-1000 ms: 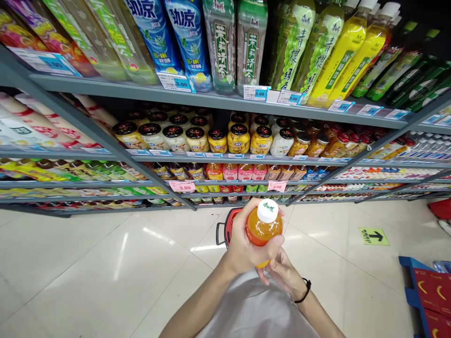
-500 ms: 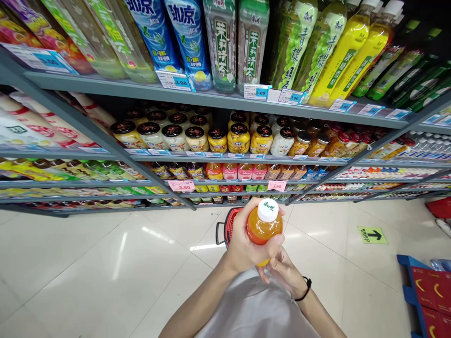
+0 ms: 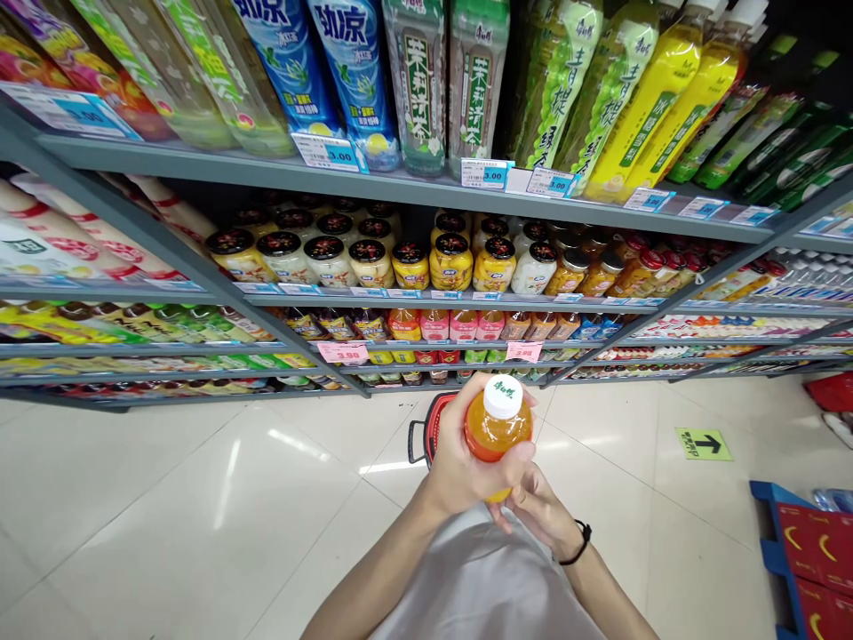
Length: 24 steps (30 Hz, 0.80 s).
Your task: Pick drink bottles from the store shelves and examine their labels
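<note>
My left hand (image 3: 457, 458) is closed around a bottle of orange drink (image 3: 494, 428) in front of my body. The bottle has a white cap with green writing and stands upright, tilted a little toward me. Its label is mostly covered by my fingers. My right hand (image 3: 543, 514), with a black band at the wrist, is at the lower part of the same bottle, its fingers curled against it. Part of that grip is hidden behind my left hand. Behind the bottle, on the floor, is a red shopping basket (image 3: 436, 418) with a black handle, partly covered by my left hand.
Ahead stand grey shelves (image 3: 413, 191) with tall drink bottles on the upper one. Lower down are jars of fruit (image 3: 451, 262) and rows of small bottles (image 3: 434, 325). A floor arrow sign (image 3: 705, 444) and a blue pallet (image 3: 773, 533) with red boxes (image 3: 806, 542) are at right.
The bottle and both hands have barely moved, with the bottle a touch further left in view. Both hands keep the same hold.
</note>
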{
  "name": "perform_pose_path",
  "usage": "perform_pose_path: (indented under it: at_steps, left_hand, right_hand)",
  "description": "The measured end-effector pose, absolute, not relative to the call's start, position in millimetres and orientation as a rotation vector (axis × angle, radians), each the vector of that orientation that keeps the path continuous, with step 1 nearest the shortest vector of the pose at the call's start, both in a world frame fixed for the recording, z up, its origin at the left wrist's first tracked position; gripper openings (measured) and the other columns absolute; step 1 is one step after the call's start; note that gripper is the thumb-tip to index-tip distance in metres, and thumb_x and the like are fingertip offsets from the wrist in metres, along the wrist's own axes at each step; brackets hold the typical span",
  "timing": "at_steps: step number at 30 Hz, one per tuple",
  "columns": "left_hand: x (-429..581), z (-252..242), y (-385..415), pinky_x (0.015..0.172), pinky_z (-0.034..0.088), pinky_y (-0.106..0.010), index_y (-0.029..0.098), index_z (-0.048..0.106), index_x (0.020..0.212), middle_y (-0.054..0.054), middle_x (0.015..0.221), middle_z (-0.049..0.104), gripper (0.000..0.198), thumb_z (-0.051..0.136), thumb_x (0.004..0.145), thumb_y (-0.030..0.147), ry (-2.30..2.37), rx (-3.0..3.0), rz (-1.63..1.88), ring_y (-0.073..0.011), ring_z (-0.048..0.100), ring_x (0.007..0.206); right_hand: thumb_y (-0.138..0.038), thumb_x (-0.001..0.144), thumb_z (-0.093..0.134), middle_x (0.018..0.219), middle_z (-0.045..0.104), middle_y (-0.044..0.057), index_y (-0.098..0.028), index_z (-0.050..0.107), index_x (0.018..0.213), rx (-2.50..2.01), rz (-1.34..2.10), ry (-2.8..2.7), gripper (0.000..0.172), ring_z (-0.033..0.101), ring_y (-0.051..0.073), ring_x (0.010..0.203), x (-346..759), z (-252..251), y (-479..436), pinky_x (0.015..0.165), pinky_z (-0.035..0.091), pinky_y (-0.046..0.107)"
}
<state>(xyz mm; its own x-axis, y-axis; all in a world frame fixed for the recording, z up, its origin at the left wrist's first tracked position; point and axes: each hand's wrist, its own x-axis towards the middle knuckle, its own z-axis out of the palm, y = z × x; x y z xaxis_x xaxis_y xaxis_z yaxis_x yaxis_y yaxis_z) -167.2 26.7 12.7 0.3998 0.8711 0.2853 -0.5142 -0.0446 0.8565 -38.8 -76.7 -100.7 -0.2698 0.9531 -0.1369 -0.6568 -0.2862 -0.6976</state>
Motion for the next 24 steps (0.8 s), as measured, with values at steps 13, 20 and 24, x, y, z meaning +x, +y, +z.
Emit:
perform_pose_path:
  at_steps: [13,20,24]
  left_hand:
    - [-168.3,6.7,27.9,0.071,0.057,-0.024,0.019,0.066,0.111,-0.007,0.101,0.072,0.039,0.080,0.074,0.017,0.401,1.147,1.180,-0.0143,0.067,0.079]
    - [-168.4,5.0,29.8,0.067,0.057,-0.024,0.017,0.064,0.110,-0.007,0.098,0.070,0.036,0.079,0.077,0.020,0.379,1.134,1.169,-0.0137,0.065,0.074]
    - [-168.1,4.2,30.8,0.069,0.057,-0.026,0.017,0.064,0.109,-0.008,0.098,0.070,0.036,0.081,0.078,0.024,0.388,1.131,1.167,-0.0152,0.066,0.075]
  right_hand:
    - [-0.052,0.087,0.085,0.083,0.070,0.003,-0.019,0.074,0.100,-0.657,1.793,-0.632,0.038,0.065,0.009,0.065,-37.9,-102.6,-75.1,0.050,0.047,0.015]
    - [-0.053,0.086,0.086,0.083,0.070,0.003,-0.018,0.074,0.099,-0.667,1.785,-0.628,0.039,0.064,0.009,0.062,-38.4,-104.9,-75.2,0.048,0.046,0.015]
    - [-0.056,0.083,0.087,0.080,0.069,0.003,-0.017,0.073,0.095,-0.709,1.773,-0.629,0.043,0.062,0.010,0.060,-38.9,-103.7,-75.3,0.047,0.044,0.017]
